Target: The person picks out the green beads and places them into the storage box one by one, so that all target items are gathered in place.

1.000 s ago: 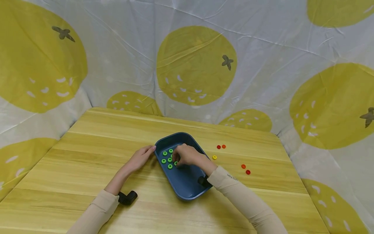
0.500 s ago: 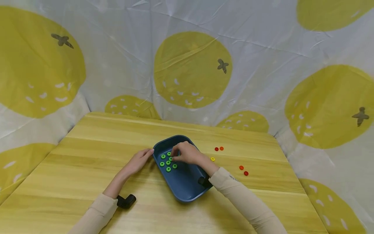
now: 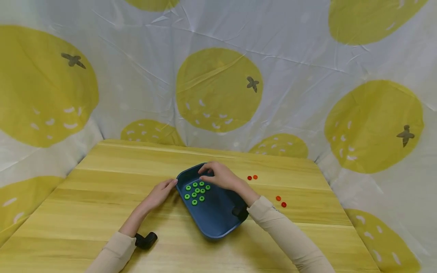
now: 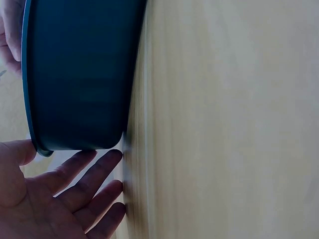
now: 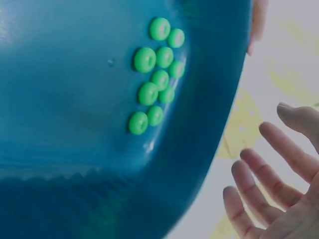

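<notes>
Several small green ring beads (image 3: 194,195) lie in a loose cluster on the floor of a deep dark blue tray (image 3: 214,220), toward its far left end. My right hand (image 3: 220,175) hovers over the tray's far end, beyond the beads. Its fingers are apart and hold nothing, as the right wrist view shows. At the tray's left corner is my left hand (image 3: 160,194), thumb at the rim. In the left wrist view, this hand's fingers (image 4: 84,186) are spread and extended, with tips at the outer wall of the tray.
A red bead (image 3: 249,178) and an orange bead (image 3: 255,177) sit together right of the tray on the wooden table (image 3: 102,189). Nearer lie another orange bead (image 3: 278,198) and red bead (image 3: 284,204). A fruit-patterned cloth (image 3: 218,91) hangs behind.
My right hand has risen off the green beads toward the tray's far end, and its fingers have spread. The yellow bead is now out of sight near the right wrist. My left hand stays at the rim.
</notes>
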{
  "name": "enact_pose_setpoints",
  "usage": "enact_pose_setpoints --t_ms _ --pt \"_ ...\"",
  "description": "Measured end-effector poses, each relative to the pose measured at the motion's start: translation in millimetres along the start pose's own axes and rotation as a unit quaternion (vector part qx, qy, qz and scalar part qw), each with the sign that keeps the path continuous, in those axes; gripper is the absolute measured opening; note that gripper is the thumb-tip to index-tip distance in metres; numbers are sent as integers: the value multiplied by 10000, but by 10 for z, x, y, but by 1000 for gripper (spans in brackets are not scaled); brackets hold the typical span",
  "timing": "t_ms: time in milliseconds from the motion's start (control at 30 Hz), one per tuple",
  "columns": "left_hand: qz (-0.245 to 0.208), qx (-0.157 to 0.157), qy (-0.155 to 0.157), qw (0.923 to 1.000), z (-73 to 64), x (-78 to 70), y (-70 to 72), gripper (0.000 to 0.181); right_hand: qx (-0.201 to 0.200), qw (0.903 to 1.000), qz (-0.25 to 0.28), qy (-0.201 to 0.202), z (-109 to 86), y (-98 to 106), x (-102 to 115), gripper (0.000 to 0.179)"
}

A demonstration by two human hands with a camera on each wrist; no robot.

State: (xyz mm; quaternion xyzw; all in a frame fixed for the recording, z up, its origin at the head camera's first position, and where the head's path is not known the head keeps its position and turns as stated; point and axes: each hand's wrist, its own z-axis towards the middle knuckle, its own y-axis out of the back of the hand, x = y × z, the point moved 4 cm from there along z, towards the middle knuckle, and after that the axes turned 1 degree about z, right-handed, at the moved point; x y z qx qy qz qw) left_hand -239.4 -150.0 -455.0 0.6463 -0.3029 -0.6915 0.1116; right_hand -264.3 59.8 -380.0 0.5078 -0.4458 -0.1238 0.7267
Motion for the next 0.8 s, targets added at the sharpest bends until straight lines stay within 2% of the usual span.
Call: enact_pose_setpoints --t_ms 167,333,633,800 --pt "-93 14 1 10000 86 31 27 58 -257 9992 303 -61 23 134 -47 38" --pt "9 0 -83 10000 197 60 115 59 -536 9983 214 -130 54 260 -93 43" --pt "691 -66 -451 9966 332 74 294 51 -699 9967 195 -376 15 396 -255 46" --pt "1359 -78 -708 9882 398 -17 398 54 -793 9953 51 -550 -69 524 -358 48"
